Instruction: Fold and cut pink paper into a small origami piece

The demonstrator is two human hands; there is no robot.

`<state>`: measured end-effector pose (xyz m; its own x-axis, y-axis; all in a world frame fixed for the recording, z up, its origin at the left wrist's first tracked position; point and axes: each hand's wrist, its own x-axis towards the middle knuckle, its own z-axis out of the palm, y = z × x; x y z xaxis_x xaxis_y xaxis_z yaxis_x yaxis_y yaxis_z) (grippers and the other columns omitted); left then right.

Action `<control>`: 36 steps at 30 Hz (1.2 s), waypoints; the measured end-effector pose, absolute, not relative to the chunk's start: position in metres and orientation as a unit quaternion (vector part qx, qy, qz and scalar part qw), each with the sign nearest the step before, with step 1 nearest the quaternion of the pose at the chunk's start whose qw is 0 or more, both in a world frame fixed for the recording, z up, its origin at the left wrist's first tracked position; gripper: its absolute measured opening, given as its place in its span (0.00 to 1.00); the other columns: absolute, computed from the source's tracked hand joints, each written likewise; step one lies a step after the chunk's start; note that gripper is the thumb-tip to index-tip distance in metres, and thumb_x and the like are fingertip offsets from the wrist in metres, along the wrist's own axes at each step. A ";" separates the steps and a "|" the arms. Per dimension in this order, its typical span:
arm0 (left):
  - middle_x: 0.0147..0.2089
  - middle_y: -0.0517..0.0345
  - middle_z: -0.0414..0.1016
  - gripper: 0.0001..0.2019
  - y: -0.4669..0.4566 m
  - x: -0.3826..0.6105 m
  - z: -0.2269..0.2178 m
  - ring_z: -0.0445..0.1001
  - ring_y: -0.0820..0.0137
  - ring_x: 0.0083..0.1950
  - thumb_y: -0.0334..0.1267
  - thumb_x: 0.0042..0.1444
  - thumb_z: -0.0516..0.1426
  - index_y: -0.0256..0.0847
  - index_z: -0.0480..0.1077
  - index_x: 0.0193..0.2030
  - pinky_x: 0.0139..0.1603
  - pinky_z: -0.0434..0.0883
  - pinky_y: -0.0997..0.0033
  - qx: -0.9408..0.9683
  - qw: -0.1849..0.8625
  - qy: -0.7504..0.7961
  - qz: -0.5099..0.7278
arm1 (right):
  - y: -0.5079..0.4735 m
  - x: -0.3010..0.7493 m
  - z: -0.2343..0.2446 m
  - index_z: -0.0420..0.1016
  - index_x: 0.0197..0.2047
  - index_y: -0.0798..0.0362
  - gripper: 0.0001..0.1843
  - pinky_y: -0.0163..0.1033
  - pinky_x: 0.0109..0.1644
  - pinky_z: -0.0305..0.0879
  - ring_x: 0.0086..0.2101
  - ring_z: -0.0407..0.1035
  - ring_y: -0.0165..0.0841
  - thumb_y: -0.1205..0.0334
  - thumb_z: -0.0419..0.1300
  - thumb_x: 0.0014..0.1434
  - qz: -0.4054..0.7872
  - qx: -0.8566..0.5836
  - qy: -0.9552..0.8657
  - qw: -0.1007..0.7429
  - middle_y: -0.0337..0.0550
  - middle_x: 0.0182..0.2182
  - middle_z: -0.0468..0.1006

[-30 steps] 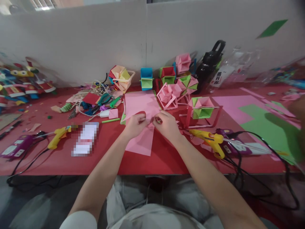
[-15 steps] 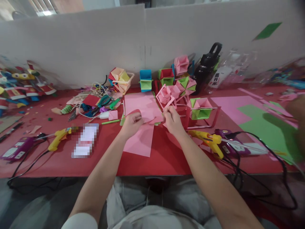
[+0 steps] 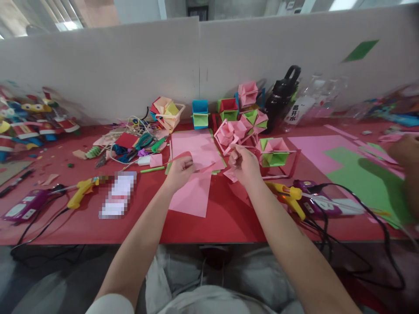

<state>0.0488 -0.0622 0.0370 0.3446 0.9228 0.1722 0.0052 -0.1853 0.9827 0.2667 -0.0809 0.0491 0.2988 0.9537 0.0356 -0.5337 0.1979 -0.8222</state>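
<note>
My left hand (image 3: pixel 180 171) is closed in a pinch on a thin pinkish-red paper strip (image 3: pixel 205 168), above the pink paper sheets (image 3: pixel 191 198). One end of the strip curls up over my knuckles; the other points to the right. To its right my right hand (image 3: pixel 245 162) is raised with curled fingers pressed together, apart from the strip; anything between the fingertips is too small to make out. A small pink paper piece (image 3: pixel 230 175) lies just below it. Close behind stand pink folded-paper models (image 3: pixel 228 134) and a green-and-pink paper bucket on a frame (image 3: pixel 274 153).
A yellow glue gun (image 3: pixel 290 196) with cables lies by my right forearm, another glue gun (image 3: pixel 78 194) and a phone (image 3: pixel 118 194) at left. A black bottle (image 3: pixel 281 98) stands at the back right. Another person's hand (image 3: pixel 407 152) shows at the right edge.
My right hand has moved slightly right and turned, leaving the strip's end. My left hand stays in place with the strip. The view has tilted up a little.
</note>
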 end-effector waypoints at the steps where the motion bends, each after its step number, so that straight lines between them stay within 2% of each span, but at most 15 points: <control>1: 0.31 0.59 0.77 0.03 -0.062 0.049 0.037 0.80 0.68 0.38 0.35 0.51 0.61 0.38 0.72 0.31 0.50 0.80 0.59 0.631 0.525 0.365 0.439 | -0.081 0.267 0.049 0.79 0.32 0.55 0.07 0.29 0.21 0.52 0.19 0.55 0.22 0.60 0.67 0.51 0.518 -0.360 -0.291 0.719 0.31 0.18 0.63; 5: 0.30 0.60 0.75 0.04 -0.062 0.050 0.036 0.80 0.68 0.38 0.35 0.51 0.60 0.39 0.69 0.33 0.49 0.80 0.59 0.632 0.529 0.357 0.440 | -0.082 0.267 0.049 0.80 0.33 0.54 0.09 0.30 0.22 0.53 0.20 0.56 0.22 0.58 0.71 0.49 0.519 -0.349 -0.318 0.713 0.31 0.18 0.62; 10: 0.35 0.63 0.74 0.21 -0.063 0.055 0.032 0.78 0.72 0.33 0.28 0.48 0.59 0.43 0.61 0.49 0.35 0.78 0.70 0.596 0.479 0.351 0.541 | -0.085 0.263 0.048 0.78 0.29 0.52 0.14 0.31 0.23 0.54 0.20 0.55 0.23 0.51 0.72 0.51 0.525 -0.346 -0.369 0.685 0.31 0.17 0.61; 12: 0.37 0.62 0.73 0.18 -0.063 0.055 0.031 0.76 0.74 0.32 0.28 0.49 0.59 0.43 0.63 0.47 0.32 0.76 0.73 0.610 0.435 0.344 0.566 | -0.087 0.260 0.046 0.77 0.28 0.51 0.16 0.32 0.24 0.53 0.20 0.55 0.24 0.48 0.72 0.52 0.520 -0.349 -0.400 0.669 0.31 0.16 0.61; 15: 0.35 0.59 0.71 0.07 -0.065 0.051 0.033 0.73 0.75 0.32 0.27 0.52 0.56 0.40 0.72 0.37 0.32 0.74 0.74 0.674 0.374 0.342 0.538 | -0.090 0.256 0.043 0.78 0.29 0.50 0.16 0.33 0.25 0.53 0.20 0.57 0.25 0.46 0.70 0.55 0.511 -0.359 -0.451 0.638 0.32 0.16 0.63; 17: 0.34 0.57 0.71 0.09 -0.069 0.050 0.037 0.72 0.74 0.32 0.28 0.54 0.55 0.39 0.76 0.34 0.32 0.72 0.74 0.706 0.353 0.338 0.512 | -0.092 0.254 0.041 0.77 0.28 0.50 0.17 0.33 0.26 0.53 0.21 0.58 0.25 0.46 0.70 0.56 0.505 -0.367 -0.476 0.619 0.32 0.17 0.64; 25: 0.37 0.55 0.72 0.07 -0.079 0.058 0.043 0.72 0.72 0.37 0.38 0.59 0.61 0.40 0.80 0.40 0.35 0.69 0.73 0.716 0.377 0.307 0.501 | -0.097 0.244 0.045 0.74 0.28 0.51 0.19 0.34 0.25 0.55 0.19 0.59 0.25 0.45 0.72 0.51 0.460 -0.417 -0.530 0.577 0.32 0.18 0.69; 32: 0.43 0.52 0.77 0.08 -0.075 0.057 0.036 0.75 0.69 0.43 0.39 0.58 0.63 0.40 0.78 0.43 0.41 0.71 0.71 0.700 0.424 0.307 0.487 | -0.099 0.239 0.045 0.75 0.30 0.51 0.19 0.34 0.24 0.56 0.19 0.61 0.25 0.46 0.73 0.50 0.448 -0.421 -0.548 0.568 0.32 0.19 0.70; 36: 0.44 0.51 0.77 0.08 -0.074 0.056 0.036 0.76 0.69 0.44 0.38 0.57 0.63 0.39 0.77 0.42 0.43 0.73 0.71 0.681 0.445 0.317 0.489 | -0.099 0.241 0.045 0.77 0.28 0.51 0.20 0.34 0.23 0.56 0.19 0.62 0.26 0.42 0.68 0.55 0.443 -0.433 -0.537 0.572 0.35 0.19 0.72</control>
